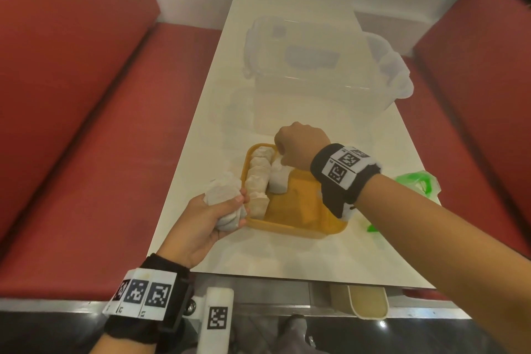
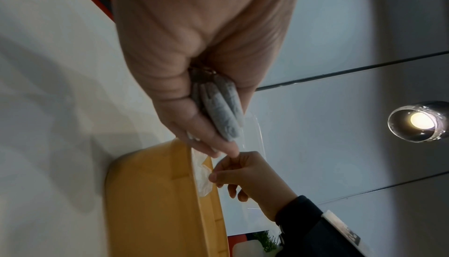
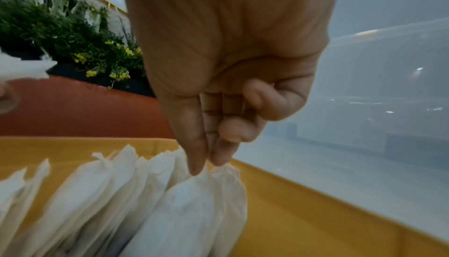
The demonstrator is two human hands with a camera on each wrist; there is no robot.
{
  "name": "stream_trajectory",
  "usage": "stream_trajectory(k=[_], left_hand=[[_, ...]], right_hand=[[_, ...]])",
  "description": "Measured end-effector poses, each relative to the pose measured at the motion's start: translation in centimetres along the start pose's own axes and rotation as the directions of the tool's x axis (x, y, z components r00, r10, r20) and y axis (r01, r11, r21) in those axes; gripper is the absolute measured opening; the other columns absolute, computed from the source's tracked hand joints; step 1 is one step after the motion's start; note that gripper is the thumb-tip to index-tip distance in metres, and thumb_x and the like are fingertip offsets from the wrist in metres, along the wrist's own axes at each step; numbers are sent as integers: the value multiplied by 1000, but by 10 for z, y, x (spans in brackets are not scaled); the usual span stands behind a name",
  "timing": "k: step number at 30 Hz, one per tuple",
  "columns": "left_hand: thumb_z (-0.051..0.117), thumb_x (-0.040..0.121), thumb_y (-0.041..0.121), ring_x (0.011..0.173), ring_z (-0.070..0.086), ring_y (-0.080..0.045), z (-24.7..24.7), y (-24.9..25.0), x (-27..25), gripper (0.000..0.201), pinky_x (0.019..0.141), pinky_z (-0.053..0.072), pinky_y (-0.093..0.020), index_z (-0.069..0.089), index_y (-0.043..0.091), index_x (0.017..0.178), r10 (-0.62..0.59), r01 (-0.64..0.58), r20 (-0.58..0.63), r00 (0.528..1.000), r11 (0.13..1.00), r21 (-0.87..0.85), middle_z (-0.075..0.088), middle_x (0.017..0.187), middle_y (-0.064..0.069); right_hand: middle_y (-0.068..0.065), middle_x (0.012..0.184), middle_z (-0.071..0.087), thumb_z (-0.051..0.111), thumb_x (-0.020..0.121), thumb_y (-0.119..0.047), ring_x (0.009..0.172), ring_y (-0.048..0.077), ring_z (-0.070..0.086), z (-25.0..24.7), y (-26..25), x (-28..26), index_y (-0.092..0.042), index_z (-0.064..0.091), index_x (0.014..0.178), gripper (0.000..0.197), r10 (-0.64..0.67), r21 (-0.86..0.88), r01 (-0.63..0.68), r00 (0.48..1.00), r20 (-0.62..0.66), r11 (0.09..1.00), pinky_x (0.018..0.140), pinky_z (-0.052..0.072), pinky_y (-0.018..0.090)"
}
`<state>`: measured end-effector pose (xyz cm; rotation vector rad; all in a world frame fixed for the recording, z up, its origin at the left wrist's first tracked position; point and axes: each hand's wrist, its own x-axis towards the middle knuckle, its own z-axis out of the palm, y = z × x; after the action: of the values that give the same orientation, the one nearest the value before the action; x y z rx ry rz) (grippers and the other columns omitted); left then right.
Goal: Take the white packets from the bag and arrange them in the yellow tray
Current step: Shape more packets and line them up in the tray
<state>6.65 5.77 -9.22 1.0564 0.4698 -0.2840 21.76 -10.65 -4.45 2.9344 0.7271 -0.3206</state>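
The left hand (image 1: 207, 221) is nearest, palm up over the desk (image 1: 258, 256), fingers curled round a bunch of white packets (image 1: 227, 204), just left of the yellow tray (image 1: 298, 227). In the tray, a row of packets (image 1: 258, 178) stands on edge along the left wall, with another packet (image 1: 277, 178) beside it. The right hand (image 1: 301, 144) hangs over the tray's far end, thumb and fingertips (image 3: 196, 157) pressed together at the top of that packet (image 3: 194, 203); whether they pinch it or only touch it I cannot tell. A crumpled green bag (image 1: 416, 184) lies on the desk right of the tray. Beyond the tray stands a clear tub (image 1: 316, 72)
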Motion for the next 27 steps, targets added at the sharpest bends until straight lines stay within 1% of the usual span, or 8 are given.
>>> stream_trajectory(k=[3,6,11,13,15,18,23,27], left_hand=[[63,86,7,90,69,-13,0,-1,-1,25,67,58,-25,66,2,110,1,-1,2,1000,1000,-7,72,100,-6],[63,86,7,88,69,-12,1,-1,0,25,66,58,-25,66,1,110,0,0,-3,1000,1000,-12,73,97,-5],[64,85,8,85,70,-11,1,-2,0,25,66,58,-25,66,4,110,4,-4,4,1000,1000,-2,73,94,-4],[63,85,8,84,70,-11,1,-2,0,25,66,58,-25,66,4,110,3,-3,8,1000,1000,5,73,94,-4],[63,87,7,84,70,-11,1,-2,0,23,66,58,-25,67,4,109,4,-5,6,1000,1000,10,73,93,-4],[62,88,6,86,70,-12,1,-2,0,21,66,58,-25,67,5,108,9,-9,4,1000,1000,20,74,94,-3],[62,88,6,89,70,-14,0,-2,0,20,67,58,-25,67,5,107,3,-3,7,1000,1000,27,73,96,-5],[63,87,7,84,70,-13,-1,-2,0,18,67,58,-25,68,6,104,3,-3,11,1000,1000,26,73,94,-7]], right_hand=[[7,81,50,51,86,-5,69,27,52,-6,9,-7,-6,59,95,12,106,82,-101,993,-57,991,63,45,31],[5,69,42,48,89,-3,69,27,50,-4,15,-15,-4,51,83,7,203,119,-202,979,5,972,62,42,31],[5,60,39,45,88,4,52,18,39,11,10,-13,-12,35,59,34,315,313,-343,939,135,886,44,27,23],[6,62,44,46,87,4,58,22,46,13,7,-9,-9,43,62,28,349,404,-370,928,127,836,45,31,23],[10,73,56,49,86,2,69,26,55,14,7,-6,-1,60,78,14,362,477,-366,926,103,799,54,43,26],[16,94,68,54,85,1,86,29,64,15,9,-5,2,67,99,19,366,541,-349,927,81,765,70,54,31],[16,97,69,56,84,5,91,29,65,11,12,-10,2,72,100,22,294,556,-283,953,73,782,72,51,27],[12,81,68,57,83,2,77,28,67,5,12,-11,-3,73,87,17,238,480,-199,971,-21,855,72,57,32]])
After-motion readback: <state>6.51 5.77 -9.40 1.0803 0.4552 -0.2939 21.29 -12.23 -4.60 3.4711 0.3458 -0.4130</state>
